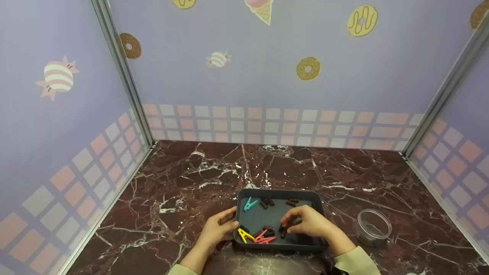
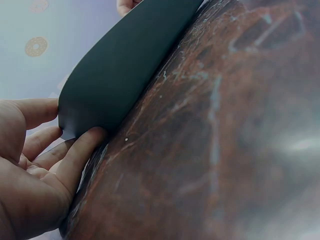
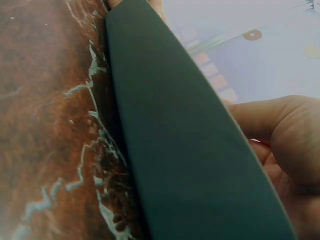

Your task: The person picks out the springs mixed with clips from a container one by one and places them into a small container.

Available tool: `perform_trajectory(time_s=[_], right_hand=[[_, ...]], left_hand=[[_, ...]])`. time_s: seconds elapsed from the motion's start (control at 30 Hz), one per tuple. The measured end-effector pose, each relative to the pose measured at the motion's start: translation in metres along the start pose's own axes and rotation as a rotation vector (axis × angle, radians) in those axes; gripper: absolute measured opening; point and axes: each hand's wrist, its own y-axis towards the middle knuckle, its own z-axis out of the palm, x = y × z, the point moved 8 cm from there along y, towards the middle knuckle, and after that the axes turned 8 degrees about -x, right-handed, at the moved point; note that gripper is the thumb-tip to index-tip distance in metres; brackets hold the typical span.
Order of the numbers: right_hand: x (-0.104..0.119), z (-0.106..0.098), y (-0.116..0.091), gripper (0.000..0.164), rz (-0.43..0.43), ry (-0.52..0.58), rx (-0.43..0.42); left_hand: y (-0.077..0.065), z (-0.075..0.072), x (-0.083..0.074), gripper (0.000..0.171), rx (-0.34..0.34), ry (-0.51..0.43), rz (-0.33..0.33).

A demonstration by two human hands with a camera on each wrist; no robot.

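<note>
A dark grey rectangular tray (image 1: 280,247) lies on the marbled table. My left hand (image 1: 218,230) touches its left wall from outside; in the left wrist view, its fingers (image 2: 82,150) press the end of the wall. My right hand (image 1: 311,222) reaches over the right part of the tray, thumb and fingertips around a small dark cylinder (image 1: 283,232) near the floor. A blue clothespin (image 1: 250,204) lies at back left; a yellow clothespin (image 1: 245,235) and red clothespins (image 1: 264,238) are at front left, among several dark ribbed pieces (image 1: 269,229).
A clear round plastic tub (image 1: 372,225) stands on the table to the right of the tray. More small dark cylinders (image 1: 292,202) lie at the back of the tray. Patterned walls (image 1: 267,122) enclose the marbled table (image 1: 214,172) at the back and both sides.
</note>
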Motion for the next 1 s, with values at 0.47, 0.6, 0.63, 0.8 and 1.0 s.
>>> perform_trajectory(time_s=[0.47, 0.6, 0.63, 0.8, 1.0], right_hand=[[-0.004, 0.007, 0.002, 0.021, 0.003, -0.064, 0.006], [-0.005, 0.008, 0.002, 0.021, -0.01, -0.088, 0.003], [-0.005, 0.009, 0.003, 0.021, -0.011, -0.093, 0.003], [-0.006, 0.011, 0.004, 0.018, -0.013, -0.145, 0.001], [-0.006, 0.013, 0.004, 0.018, -0.033, -0.197, 0.003]], left_hand=[[0.001, -0.001, 0.0, 0.064, -0.001, 0.004, 0.01], [0.001, -0.001, 0.001, 0.065, -0.008, 0.008, 0.006], [0.001, -0.001, 0.001, 0.065, -0.009, 0.007, 0.006], [0.001, -0.001, 0.0, 0.064, -0.007, 0.016, 0.009], [0.002, -0.001, 0.001, 0.063, -0.006, 0.033, -0.004]])
